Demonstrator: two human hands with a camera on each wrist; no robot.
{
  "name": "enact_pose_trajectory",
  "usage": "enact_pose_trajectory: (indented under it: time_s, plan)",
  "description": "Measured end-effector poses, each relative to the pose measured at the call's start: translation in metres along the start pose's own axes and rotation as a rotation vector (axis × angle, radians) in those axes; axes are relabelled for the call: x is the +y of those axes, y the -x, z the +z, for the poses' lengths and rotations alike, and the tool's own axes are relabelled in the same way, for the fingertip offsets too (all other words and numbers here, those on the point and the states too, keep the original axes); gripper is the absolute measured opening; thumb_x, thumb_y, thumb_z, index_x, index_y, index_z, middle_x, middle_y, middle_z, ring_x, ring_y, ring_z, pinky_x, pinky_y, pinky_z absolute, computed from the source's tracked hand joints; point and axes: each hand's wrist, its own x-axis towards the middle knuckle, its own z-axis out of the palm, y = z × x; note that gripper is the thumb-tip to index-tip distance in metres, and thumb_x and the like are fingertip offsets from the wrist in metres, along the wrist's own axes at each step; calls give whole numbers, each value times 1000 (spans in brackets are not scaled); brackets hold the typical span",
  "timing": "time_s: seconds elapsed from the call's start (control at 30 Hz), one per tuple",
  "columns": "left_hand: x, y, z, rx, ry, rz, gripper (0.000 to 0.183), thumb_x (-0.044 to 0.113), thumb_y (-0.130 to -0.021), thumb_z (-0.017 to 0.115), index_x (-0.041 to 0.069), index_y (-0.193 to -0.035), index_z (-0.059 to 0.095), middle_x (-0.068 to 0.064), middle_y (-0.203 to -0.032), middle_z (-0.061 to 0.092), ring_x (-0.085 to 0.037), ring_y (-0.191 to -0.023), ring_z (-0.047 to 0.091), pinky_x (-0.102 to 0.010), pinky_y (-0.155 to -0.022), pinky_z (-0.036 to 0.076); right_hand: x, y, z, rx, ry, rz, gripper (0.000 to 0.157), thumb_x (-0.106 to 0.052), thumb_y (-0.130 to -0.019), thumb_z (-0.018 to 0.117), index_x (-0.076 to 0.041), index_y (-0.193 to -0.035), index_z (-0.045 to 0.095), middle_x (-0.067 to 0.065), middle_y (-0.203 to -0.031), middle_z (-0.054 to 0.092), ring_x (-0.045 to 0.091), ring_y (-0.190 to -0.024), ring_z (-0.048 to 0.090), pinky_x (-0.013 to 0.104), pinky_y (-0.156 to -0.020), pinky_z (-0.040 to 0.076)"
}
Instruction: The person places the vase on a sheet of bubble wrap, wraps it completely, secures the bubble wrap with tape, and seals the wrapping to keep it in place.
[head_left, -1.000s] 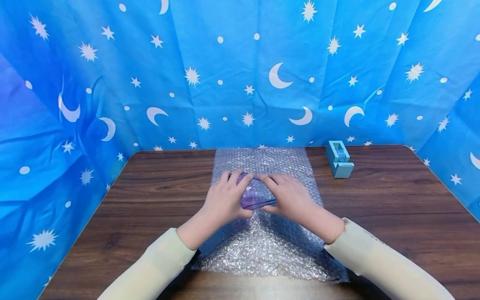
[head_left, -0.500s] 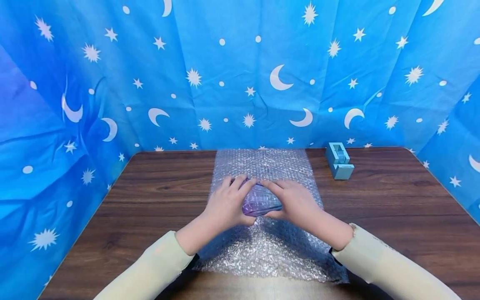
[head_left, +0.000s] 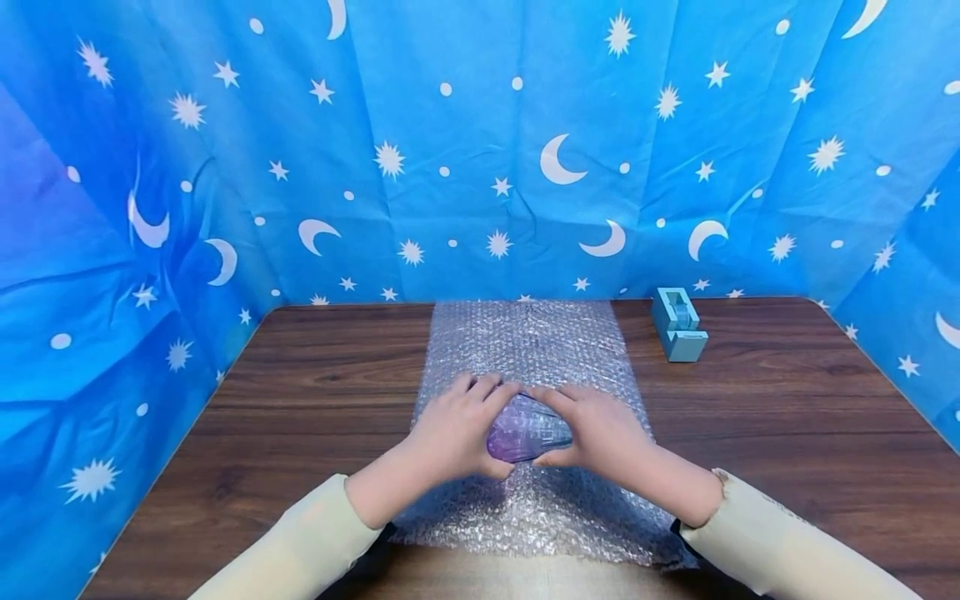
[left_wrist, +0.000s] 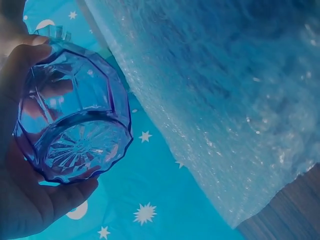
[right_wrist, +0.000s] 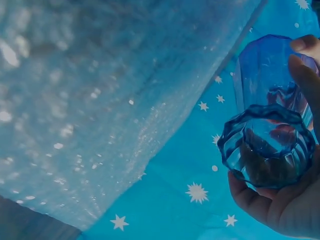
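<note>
Both hands hold a faceted glass vessel [head_left: 525, 429], purple at one end and blue-grey at the other, sideways over a sheet of bubble wrap [head_left: 528, 333]. My left hand [head_left: 461, 429] grips the wide purple end; in the left wrist view this glass vessel [left_wrist: 82, 145] shows a starburst pattern. With thumb and fingers, my right hand [head_left: 603, 433] grips the blue end, where the right wrist view shows a scalloped round rim [right_wrist: 267, 147]. Part of the glass is covered by the fingers. Whether it touches the wrap I cannot tell.
A light-blue tape dispenser [head_left: 681, 325] stands at the back right of the dark wooden table [head_left: 322, 375]. Behind the table hangs a blue cloth [head_left: 480, 150] with white stars and moons. The wrap runs from the table's back edge to near its front.
Both hands have brought the glass vessel nearer to the body, over the wrap. The vessel has turned slightly in the grip. The wrap and tape dispenser have stayed in place.
</note>
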Motion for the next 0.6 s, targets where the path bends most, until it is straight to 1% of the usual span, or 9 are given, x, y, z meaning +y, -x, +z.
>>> enact_pose_trajectory:
  time_s: [0.13, 0.2, 0.33, 0.43, 0.6]
  plan:
    - [2, 3, 0, -38, 1, 4, 98, 58, -63, 92, 17, -144, 55, -15, -142, 62, -40, -122, 62, -52, -83, 63, -1, 5, 0, -42, -35, 16, 80, -47, -71, 91, -13, -138, 64, 7, -112, 76, 24, -96, 74, 39, -78, 63]
    - [3, 6, 0, -57, 0, 8, 97, 59, -64, 91, 17, -144, 55, -15, -142, 63, -38, -122, 62, -51, -84, 63, -3, 7, 0, -69, -52, 23, 79, -47, -72, 90, -13, -138, 63, 8, -114, 76, 25, -97, 74, 39, -78, 63]
    - [5, 11, 1, -92, 1, 28, 95, 59, -65, 90, 17, -143, 56, -13, -138, 65, -34, -118, 64, -48, -85, 63, -5, 12, 2, -126, -102, 33, 80, -48, -73, 89, -13, -140, 62, 10, -122, 75, 28, -104, 74, 43, -83, 63]
    - [6, 14, 3, -101, -4, 47, 95, 60, -65, 90, 17, -142, 56, -11, -135, 66, -31, -114, 64, -46, -86, 62, -5, 15, 4, -157, -125, 37, 82, -50, -74, 88, -12, -141, 61, 12, -126, 74, 29, -109, 73, 45, -86, 62]
    - [7, 14, 5, -105, -2, 69, 96, 62, -65, 89, 16, -143, 56, -10, -134, 67, -30, -114, 65, -45, -87, 62, -4, 19, 5, -179, -133, 49, 82, -50, -74, 88, -12, -141, 61, 13, -128, 72, 32, -112, 72, 48, -88, 62]
